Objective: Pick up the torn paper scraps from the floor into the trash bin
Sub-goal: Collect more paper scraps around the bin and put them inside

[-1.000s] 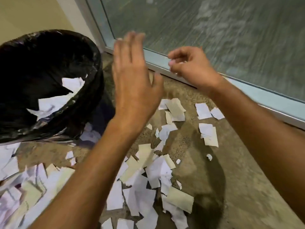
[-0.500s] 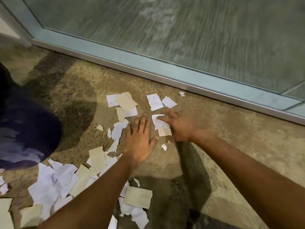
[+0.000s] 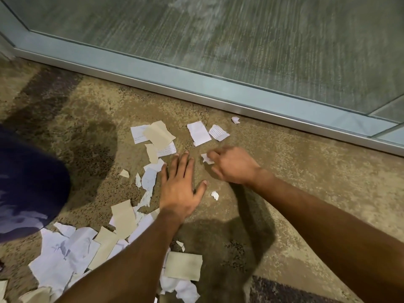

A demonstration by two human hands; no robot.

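Paper scraps (image 3: 197, 132) lie scattered on the carpet (image 3: 295, 171), w/ the thickest pile (image 3: 72, 248) at abt 7 o'clock from the hands, a looser bunch (image 3: 156, 136) at 11 o'clock, and two single bits just beside the window frame (image 3: 196, 84) at 12 o'clock. Trash bin isn't clearly in view; a dark blurred shape (image 3: 26, 189) at 9 o'clock may be part of it, can't tell.

Right hand (image 3: 234, 166) is blurred, fingers curled and seemingly pinching a small white scrap (image 3: 206, 159) at its fingertips. Left hand (image 3: 180, 189) lies flat on the carpet, fingers straight and spread, holding nothing, w/ a strip of scraps (image 3: 148, 180) touching its 9 o'clock edge.

Key relation, prob.: the two bits at 12 o'clock sit just beyond the right hand's fingertips, long axes running roughly 11-to-5, so right hand is nearer those. Left hand is nearer the 11 o'clock bunch and the strip. One tiny scrap (image 3: 215, 195) lies between both hands, near the left thumb.
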